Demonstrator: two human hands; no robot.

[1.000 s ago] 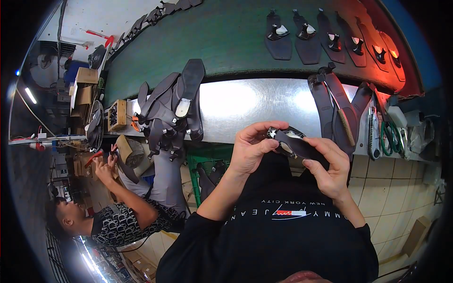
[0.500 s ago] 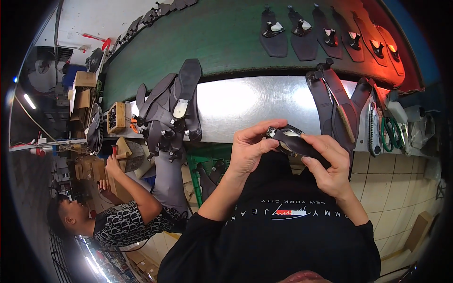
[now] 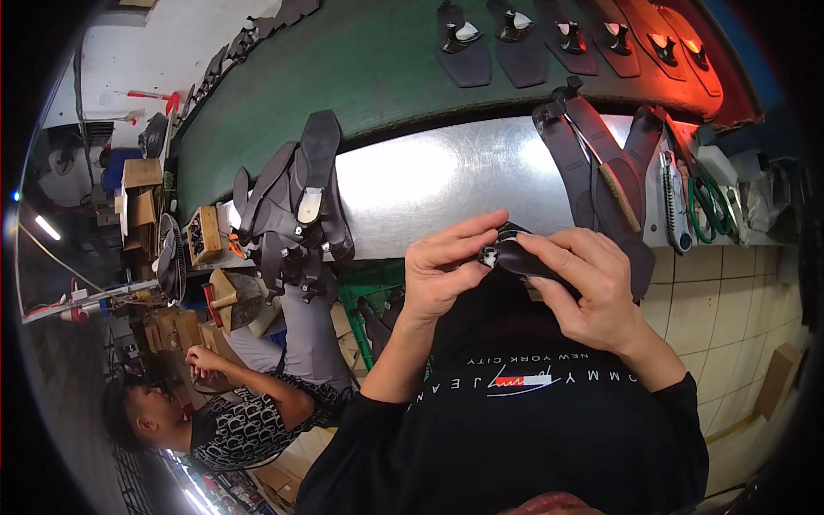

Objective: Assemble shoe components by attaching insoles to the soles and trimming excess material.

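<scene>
the left hand (image 3: 436, 273) and the right hand (image 3: 592, 287) meet in front of the chest, both on one dark shoe piece (image 3: 520, 261). it is held up off the table, by the near edge of the shiny metal strip (image 3: 395, 193). the left thumb and fingers are clamped on its left end, beside a small shiny buckle (image 3: 487, 257). the right thumb and forefinger pinch its right part, thumb below and forefinger on top. the underside is hidden by the fingers, so i can't say for sure how its parts join.

to the left, a heap of dark soles (image 3: 273, 206) lies across the strip, next to a wooden box (image 3: 205, 235). to the right are more soles (image 3: 569, 167) with a tan-handled tool (image 3: 620, 196) lying over them, then a box cutter (image 3: 675, 206) and green-handled scissors (image 3: 709, 210). a row of soles with black straps (image 3: 519, 64) lies on the green table top (image 3: 378, 81), reddish light falling on its right end. at left sits a co-worker (image 3: 249, 421), hands close together.
</scene>
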